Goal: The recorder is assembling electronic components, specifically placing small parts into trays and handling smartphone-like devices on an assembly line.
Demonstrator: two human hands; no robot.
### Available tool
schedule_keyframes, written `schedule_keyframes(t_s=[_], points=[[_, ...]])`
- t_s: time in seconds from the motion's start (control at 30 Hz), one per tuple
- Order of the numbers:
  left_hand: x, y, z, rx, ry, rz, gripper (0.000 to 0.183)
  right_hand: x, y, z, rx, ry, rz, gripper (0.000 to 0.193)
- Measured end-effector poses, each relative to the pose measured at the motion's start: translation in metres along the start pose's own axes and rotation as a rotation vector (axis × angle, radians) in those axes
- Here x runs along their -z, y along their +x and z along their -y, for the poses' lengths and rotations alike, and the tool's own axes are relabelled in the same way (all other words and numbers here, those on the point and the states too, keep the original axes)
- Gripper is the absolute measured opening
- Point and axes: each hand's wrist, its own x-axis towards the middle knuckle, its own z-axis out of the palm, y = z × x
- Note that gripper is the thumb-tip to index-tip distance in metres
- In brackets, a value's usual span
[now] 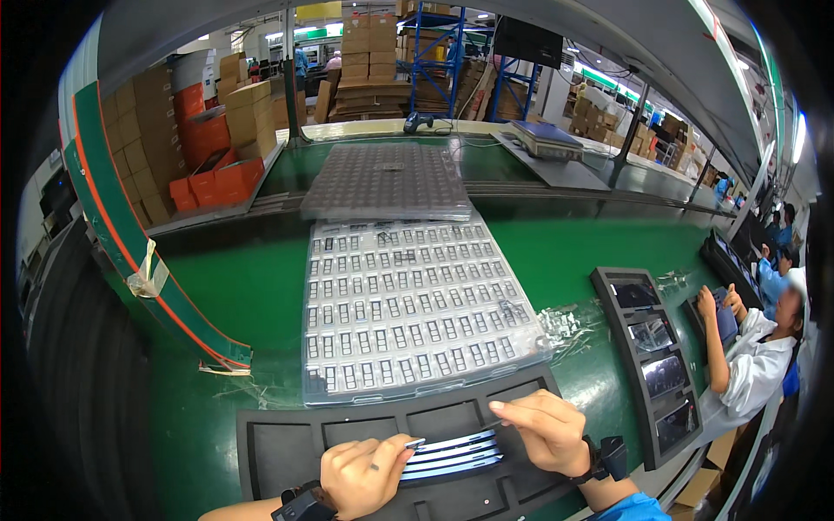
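Note:
My left hand [365,476] is closed in a pinch over the black foam tray [287,451]. A small greyish piece [415,444] shows at its fingertips; its kind is too small to tell. Right beside those fingers is a glossy panel [452,457] crossed by bright white-blue stripes, lying over the tray's middle. My right hand [546,427] hovers at the panel's far right corner, thumb and forefinger pressed together. Whether anything thin is between them I cannot make out. Just beyond the tray lies a clear plastic tray [408,300] holding rows of small rectangular frame-like parts.
Stacked clear trays [387,181] overlap the parts tray's far end. To the right, another black foam tray [599,291] holds several dark panels. A co-worker [751,365] sits beyond it. A green-and-orange upright [161,286] stands left on the green bench [200,417].

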Motion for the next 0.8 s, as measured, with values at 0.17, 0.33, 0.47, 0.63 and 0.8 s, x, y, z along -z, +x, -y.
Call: schedule_keyframes(t_s=[0.17,0.33,0.47,0.63,0.8], points=[[0.001,-0.002,-0.001,0.036,0.006,0.046,0.02,-0.009,-0.001,-0.002,0.018,0.094,0.115,0.046],[0.001,-0.002,-0.002,0.04,0.017,0.03,0.018,-0.011,-0.007,-0.009,0.143,-0.012,0.185,0.039],[0.001,0.002,0.005,-0.023,0.039,-0.02,0.014,-0.007,-0.004,-0.007,0.231,-0.067,0.304,0.035],[-0.005,0.004,0.009,-0.102,0.049,-0.083,0.012,-0.007,-0.004,-0.004,0.215,-0.139,0.333,0.034],[-0.008,0.001,0.011,-0.069,0.004,-0.107,0.013,0.004,0.003,0.001,0.141,-0.096,0.227,0.034]])
